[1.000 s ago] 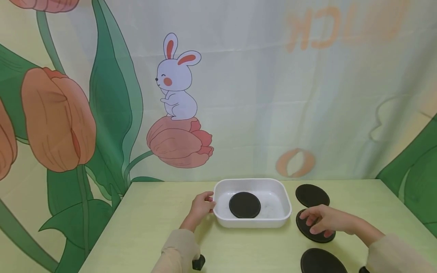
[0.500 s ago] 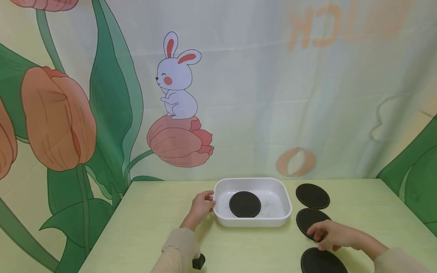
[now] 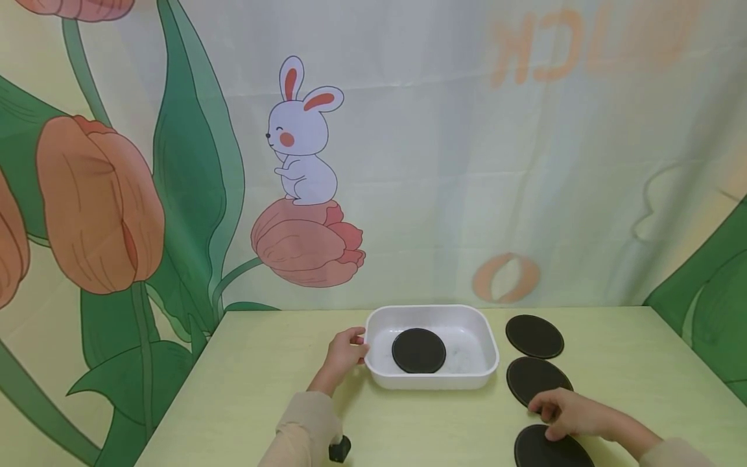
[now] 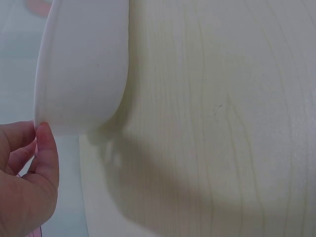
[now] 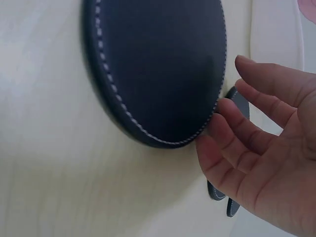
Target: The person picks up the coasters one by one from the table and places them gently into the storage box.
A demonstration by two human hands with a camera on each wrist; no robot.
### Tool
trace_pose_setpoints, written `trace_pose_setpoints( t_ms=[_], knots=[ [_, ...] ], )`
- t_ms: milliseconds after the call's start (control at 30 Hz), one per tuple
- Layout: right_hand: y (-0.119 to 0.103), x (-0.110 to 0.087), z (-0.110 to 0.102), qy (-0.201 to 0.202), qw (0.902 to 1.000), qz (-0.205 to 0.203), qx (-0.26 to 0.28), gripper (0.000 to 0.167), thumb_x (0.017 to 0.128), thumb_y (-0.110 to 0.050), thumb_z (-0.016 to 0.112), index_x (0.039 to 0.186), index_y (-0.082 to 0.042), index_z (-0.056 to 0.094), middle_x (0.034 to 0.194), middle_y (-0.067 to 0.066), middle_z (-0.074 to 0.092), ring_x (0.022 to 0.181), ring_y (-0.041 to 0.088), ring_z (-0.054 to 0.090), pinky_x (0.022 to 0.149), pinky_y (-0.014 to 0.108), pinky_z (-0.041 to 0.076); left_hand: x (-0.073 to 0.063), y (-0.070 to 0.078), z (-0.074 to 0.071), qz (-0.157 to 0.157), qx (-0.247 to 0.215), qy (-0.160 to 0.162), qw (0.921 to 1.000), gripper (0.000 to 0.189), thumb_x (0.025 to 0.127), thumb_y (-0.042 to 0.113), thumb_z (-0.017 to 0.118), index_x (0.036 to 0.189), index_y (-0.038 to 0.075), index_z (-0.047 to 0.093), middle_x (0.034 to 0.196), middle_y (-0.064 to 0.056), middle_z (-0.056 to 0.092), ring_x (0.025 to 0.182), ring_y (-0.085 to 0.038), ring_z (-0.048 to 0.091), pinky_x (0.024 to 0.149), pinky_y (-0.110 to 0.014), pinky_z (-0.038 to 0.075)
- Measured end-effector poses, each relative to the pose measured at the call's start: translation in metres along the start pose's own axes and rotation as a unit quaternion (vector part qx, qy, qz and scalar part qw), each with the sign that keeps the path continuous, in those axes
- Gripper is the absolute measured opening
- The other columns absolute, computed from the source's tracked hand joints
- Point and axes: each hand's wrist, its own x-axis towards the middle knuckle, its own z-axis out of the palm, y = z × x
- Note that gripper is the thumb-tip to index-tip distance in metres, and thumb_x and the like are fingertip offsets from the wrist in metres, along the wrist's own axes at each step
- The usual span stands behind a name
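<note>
Left hand (image 3: pixel 344 352) pinches the dish (image 3: pixel 432 381) by its rim. Right hand (image 3: pixel 580 415), fingers parted, is at the front coaster (image 3: pixel 547 452), right of the dish.

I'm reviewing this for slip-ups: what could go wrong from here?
The near disc lies flat, so the right hand may push it along the table rather than lift it. The middle disc is close by and could get nudged. The left hand pinches the tray's rim; a tug might shift the inner disc.
</note>
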Motion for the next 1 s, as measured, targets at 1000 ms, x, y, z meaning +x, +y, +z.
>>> trace_pose_setpoints(
  t_ms=[1000],
  knots=[
    [-0.0001,0.0082,0.0105,0.033,0.9880,0.038,-0.146,0.029,0.056,0.004,0.070,0.075,-0.007,0.050,0.074,0.004,0.038,0.067,0.015,0.034,0.055,0.021,0.026,0.0006,0.0000,0.0004,-0.008,0.002,0.001,1.0000,0.039,0.081,-0.002,0.055,0.120,-0.004,0.050,0.092,-0.012,0.051,0.070,-0.014,0.051,0.060,-0.023,0.053]
  ],
)
